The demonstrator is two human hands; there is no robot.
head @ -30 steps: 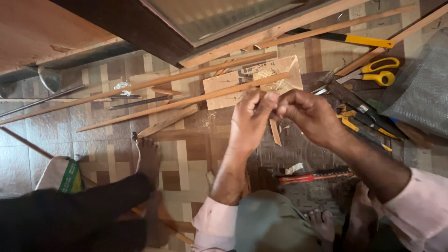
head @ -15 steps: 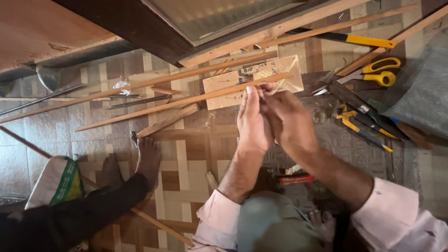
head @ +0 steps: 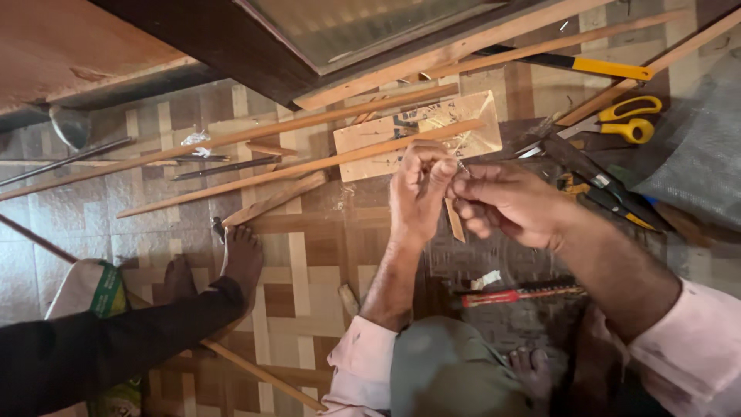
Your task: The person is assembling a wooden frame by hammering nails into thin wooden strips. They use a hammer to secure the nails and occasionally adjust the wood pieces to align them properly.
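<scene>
Metal, a tiny thin piece, sits pinched between both my grips, left hand and right hand narrow on it above the floor, so I judge nothing fixed yet, wooden strips lying untouched.

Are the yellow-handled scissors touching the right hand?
Apart. The head view shows the scissors lying well beyond the right hand, with floor and other tools between them.

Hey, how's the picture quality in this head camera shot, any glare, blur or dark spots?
Head view: warm, soft light; pale glare on the glass panel; left hand and right hand fairly sharp, but the tiny thing pinched between them is too small to identify; the dark trouser leg loses detail in shadow; straight wooden strips bow slightly toward the edges.
</scene>
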